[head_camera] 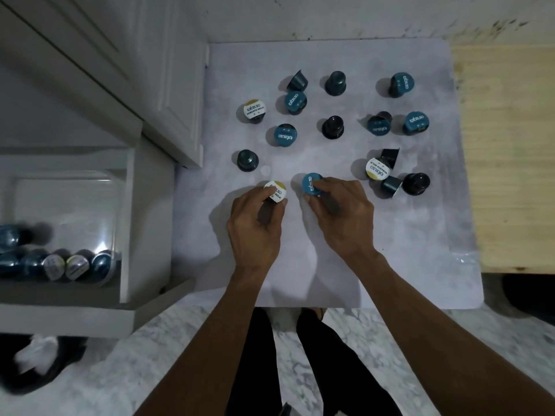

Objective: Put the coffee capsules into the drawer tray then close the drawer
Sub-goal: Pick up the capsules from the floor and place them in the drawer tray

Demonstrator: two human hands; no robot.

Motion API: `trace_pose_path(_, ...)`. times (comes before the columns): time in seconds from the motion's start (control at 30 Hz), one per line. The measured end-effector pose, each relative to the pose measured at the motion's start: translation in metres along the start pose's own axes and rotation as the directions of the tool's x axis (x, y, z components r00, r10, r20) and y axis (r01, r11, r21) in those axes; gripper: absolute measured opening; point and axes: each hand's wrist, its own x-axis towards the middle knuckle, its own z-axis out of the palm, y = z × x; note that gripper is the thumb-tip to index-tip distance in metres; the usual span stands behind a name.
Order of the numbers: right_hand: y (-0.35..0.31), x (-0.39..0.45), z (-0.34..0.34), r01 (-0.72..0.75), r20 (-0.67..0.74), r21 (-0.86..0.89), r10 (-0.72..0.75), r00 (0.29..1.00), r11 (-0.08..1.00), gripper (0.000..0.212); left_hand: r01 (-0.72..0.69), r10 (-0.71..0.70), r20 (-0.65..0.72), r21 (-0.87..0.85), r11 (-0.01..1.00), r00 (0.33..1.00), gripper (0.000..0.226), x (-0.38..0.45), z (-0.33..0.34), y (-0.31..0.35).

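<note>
Several dark coffee capsules with blue or white foil lids lie scattered on a pale grey mat (330, 265). My left hand (255, 226) is shut on a white-lidded capsule (275, 192) near the mat's front middle. Beside it, my right hand (342, 217) grips a blue-lidded capsule (310, 184). At the left the white drawer (129, 223) stands pulled out. Its clear tray (69, 205) holds a row of several capsules (69, 267) along its near edge.
White cabinet doors (168, 85) rise at the upper left beside the mat. A pale wooden surface (507, 160) lies to the right. Marble-patterned floor (150, 370) and my dark-trousered legs (300, 370) show below. A dark shoe (39, 364) sits at the lower left.
</note>
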Motion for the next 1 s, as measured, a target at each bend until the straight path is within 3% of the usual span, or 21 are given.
trace_pose_path(0.3,-0.050,0.019,-0.034,-0.099,-0.033,0.146,0.105,0.994,0.984,0.022,0.051,-0.064,-0.103,-0.123,0.991,0.993,0.022,0.012,-0.046,0.066)
trace_pose_path(0.57,-0.146,0.040,-0.065,-0.140,0.002,0.314,0.147,0.989,0.939,0.024,0.021,-0.050,-0.142,-0.201,0.979,0.989,0.018,0.021,-0.159,0.112)
trace_pose_path(0.77,-0.230,0.030,-0.040,-0.141,0.104,0.357,0.111,0.988,0.923,0.024,0.056,-0.070,-0.079,-0.173,0.983,0.994,0.018,0.029,-0.274,0.077)
trace_pose_path(1.0,-0.302,0.004,0.032,-0.121,0.203,0.287,0.064,0.977,0.950,0.023,0.056,-0.056,0.031,0.015,0.998,0.998,0.017,0.065,-0.395,-0.005)
